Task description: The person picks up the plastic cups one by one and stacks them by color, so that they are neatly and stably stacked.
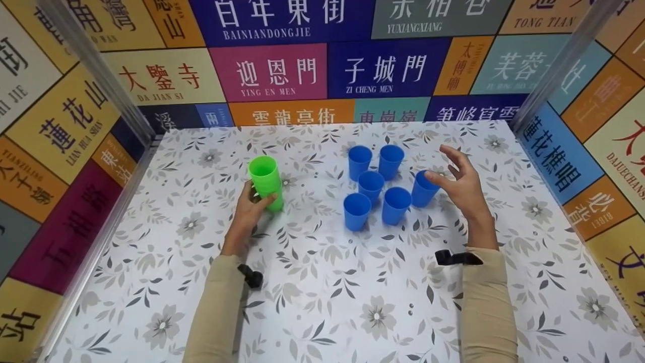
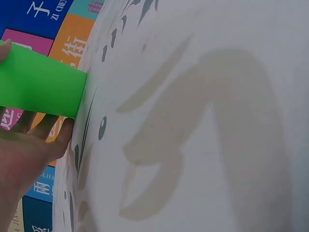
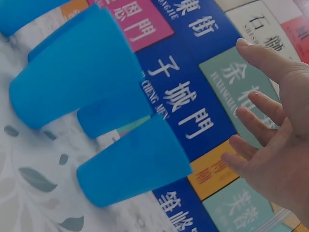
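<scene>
On the left side of the table, my left hand [image 1: 247, 214] grips a stack of green cups [image 1: 265, 176], standing upright. Thumb and fingers lie on either side of the green plastic [image 2: 41, 84] in the left wrist view. My right hand [image 1: 468, 194] is beside the rightmost blue cup [image 1: 424, 191], with fingers spread and thumb apart from them. In the right wrist view a gap shows between that hand [image 3: 275, 130] and the nearest blue cup [image 3: 133, 164]. Several other blue cups [image 1: 370, 186] stand upright in a loose cluster, mouths up.
A white table with a leaf and flower pattern [image 1: 312, 272] lies under everything. Panels printed with Chinese characters [image 1: 282, 70] rise behind it and on both sides. Black straps with small devices [image 1: 456, 258] sit at both wrists.
</scene>
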{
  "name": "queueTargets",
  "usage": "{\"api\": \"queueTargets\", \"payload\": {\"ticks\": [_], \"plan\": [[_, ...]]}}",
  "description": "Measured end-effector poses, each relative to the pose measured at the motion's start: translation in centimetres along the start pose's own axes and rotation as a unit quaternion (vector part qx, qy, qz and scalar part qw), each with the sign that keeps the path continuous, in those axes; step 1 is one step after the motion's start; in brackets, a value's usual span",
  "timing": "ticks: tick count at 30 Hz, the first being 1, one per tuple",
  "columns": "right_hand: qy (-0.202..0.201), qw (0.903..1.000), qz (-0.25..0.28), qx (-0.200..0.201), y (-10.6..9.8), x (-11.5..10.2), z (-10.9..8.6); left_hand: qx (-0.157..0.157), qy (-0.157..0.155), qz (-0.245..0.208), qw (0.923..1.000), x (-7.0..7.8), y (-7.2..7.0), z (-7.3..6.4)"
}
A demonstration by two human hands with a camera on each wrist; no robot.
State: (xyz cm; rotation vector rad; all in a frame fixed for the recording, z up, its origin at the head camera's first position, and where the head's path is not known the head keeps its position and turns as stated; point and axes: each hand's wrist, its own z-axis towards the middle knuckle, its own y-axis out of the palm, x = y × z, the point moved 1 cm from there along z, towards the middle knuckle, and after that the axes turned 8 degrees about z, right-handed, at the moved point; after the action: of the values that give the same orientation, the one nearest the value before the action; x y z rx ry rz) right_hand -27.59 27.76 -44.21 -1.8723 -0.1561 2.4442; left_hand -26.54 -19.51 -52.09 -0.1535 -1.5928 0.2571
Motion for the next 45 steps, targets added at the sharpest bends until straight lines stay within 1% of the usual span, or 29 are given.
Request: {"api": "queueTargets", "payload": {"ticks": [4, 7, 10, 12, 15, 18, 22, 26, 30, 33, 36, 41, 45], "plan": [[0.028, 0.9994, -0.020, -0.006, -0.3, 1.0, 0.2, 0.013, 0.011, 0.003, 0.9998, 0.2, -0.1, -0.4], [0.052, 0.9978, -0.036, -0.017, -0.5, 1.6, 0.2, 0.025, 0.025, -0.001, 0.9994, 0.8, -0.3, -1.0], [0.074, 0.9958, -0.047, -0.027, -0.6, 2.3, 0.2, 0.049, 0.051, 0.007, 0.9975, 1.7, -0.6, -1.9], [0.088, 0.9943, -0.051, -0.032, -0.7, 2.7, 0.2, 0.067, 0.074, 0.017, 0.9949, 2.4, -0.8, -2.6], [0.102, 0.9926, -0.054, -0.037, -0.7, 3.3, 0.1, 0.097, 0.112, 0.029, 0.9885, 3.5, -0.9, -3.7], [0.114, 0.9908, -0.060, -0.039, -0.7, 3.8, 0.0, 0.119, 0.142, 0.027, 0.9824, 4.3, -0.7, -4.6], [0.125, 0.9891, -0.068, -0.038, -0.8, 4.3, -0.2, 0.140, 0.160, 0.019, 0.9770, 5.1, -0.1, -5.3], [0.132, 0.9883, -0.067, -0.035, -0.9, 4.5, -0.3, 0.149, 0.175, 0.014, 0.9732, 6.1, 0.8, -6.1], [0.139, 0.9869, -0.074, -0.034, -1.1, 4.6, -0.2, 0.139, 0.192, 0.009, 0.9714, 6.8, 2.1, -6.6], [0.148, 0.9854, -0.078, -0.032, -1.1, 4.6, -0.2, 0.120, 0.196, 0.003, 0.9732, 7.0, 3.3, -6.7], [0.155, 0.9843, -0.080, -0.029, -1.1, 4.7, -0.1, 0.093, 0.192, -0.001, 0.9769, 7.1, 4.6, -6.7], [0.164, 0.9831, -0.075, -0.028, -1.0, 4.8, -0.2, 0.038, 0.184, -0.007, 0.9822, 7.4, 7.0, -6.6], [0.161, 0.9840, -0.071, -0.025, -1.2, 4.8, -0.4, -0.015, 0.160, 0.003, 0.9870, 7.7, 9.3, -6.4]]}}
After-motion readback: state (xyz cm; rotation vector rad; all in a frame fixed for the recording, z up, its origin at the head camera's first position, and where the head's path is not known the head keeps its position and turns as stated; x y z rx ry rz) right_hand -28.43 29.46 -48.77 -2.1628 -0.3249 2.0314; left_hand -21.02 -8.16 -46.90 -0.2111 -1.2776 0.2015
